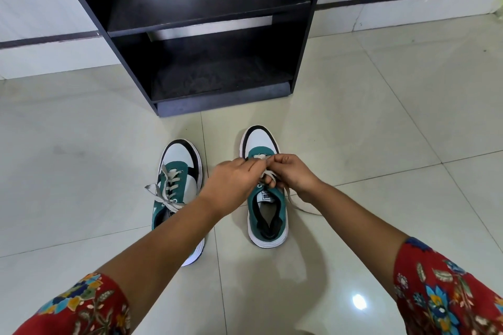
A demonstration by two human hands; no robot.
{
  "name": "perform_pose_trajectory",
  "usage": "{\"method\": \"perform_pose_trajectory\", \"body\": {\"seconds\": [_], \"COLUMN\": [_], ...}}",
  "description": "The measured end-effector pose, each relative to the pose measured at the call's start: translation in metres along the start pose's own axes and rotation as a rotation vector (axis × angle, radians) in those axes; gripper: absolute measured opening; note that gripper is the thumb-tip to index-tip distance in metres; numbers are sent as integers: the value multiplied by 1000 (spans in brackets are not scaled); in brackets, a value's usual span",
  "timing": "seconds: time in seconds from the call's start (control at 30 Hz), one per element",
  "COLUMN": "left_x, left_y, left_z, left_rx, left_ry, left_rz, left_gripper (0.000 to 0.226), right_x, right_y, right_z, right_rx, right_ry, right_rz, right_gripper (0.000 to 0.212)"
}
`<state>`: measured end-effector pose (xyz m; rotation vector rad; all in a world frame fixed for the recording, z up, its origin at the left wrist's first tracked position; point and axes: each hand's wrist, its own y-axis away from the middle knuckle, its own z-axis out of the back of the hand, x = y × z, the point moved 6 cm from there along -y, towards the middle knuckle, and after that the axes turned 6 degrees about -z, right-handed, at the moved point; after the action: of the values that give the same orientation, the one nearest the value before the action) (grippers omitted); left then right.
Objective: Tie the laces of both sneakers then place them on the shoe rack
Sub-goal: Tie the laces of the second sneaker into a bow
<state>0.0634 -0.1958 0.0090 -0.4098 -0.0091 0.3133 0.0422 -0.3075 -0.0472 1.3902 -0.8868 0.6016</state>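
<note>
Two green, white and black sneakers stand on the tiled floor, toes toward the dark shoe rack [209, 19]. Over the right sneaker [268, 215], my left hand [231, 185] and my right hand [291, 171] meet, both pinching its pale laces [265, 173] above the tongue. One lace end trails onto the floor to the right of that shoe. The left sneaker [177, 168] has loose laces lying across its top and out to its left. My left forearm covers its heel.
The rack has a low shelf [217, 81] and a higher shelf, both bare, and stands against a white wall with a dark stripe. Glossy floor tiles [381, 122] spread to both sides of the shoes.
</note>
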Motion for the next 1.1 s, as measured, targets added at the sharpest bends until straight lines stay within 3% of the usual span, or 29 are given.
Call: {"method": "perform_pose_trajectory", "body": {"seconds": [0.07, 0.13, 0.2, 0.27, 0.37, 0.43, 0.57, 0.73, 0.83, 0.93, 1.1], "left_x": [1, 9, 21, 30, 36, 33, 25, 25, 24, 19, 19], "left_y": [-5, -7, -3, 0, 10, 17, 24, 23, 27, 38, 60], "left_z": [3, 2, -8, -18, -26, -29, -37, -29, -28, -36, -45], "left_rx": [59, 180, 248, 219, 191, 184, 152, 95, 106, 70, -65], "left_ry": [-29, 110, 445, 822, 1230, 1349, 1415, 1366, 1351, 1485, 1741], "left_rz": [54, 309, 681, 946, 1211, 1287, 1338, 1303, 1288, 1398, 1669], "left_gripper": [35, 19, 10, 21, 27, 27, 26, 22, 14, 11, 18], "right_x": [-2, -3, -4, -3, 3, 10, 10, 9, 1, -13, -32], "right_y": [-2, -2, 1, 4, 22, 41, 50, 49, 45, 42, 40], "right_z": [2, 4, 5, 11, 36, 39, 14, 17, 11, 5, 29], "right_rx": [23, 0, -42, -146, -478, -557, -359, -367, -190, -33, -30], "right_ry": [-110, -137, -111, -131, 77, 181, 276, 245, 48, -173, -746], "right_rz": [11, 27, 47, 88, 234, 315, 193, 121, 55, -19, -138], "right_gripper": [20, 22, 28, 31, 23, 22, 28, 5, 5, 23, 22]}}
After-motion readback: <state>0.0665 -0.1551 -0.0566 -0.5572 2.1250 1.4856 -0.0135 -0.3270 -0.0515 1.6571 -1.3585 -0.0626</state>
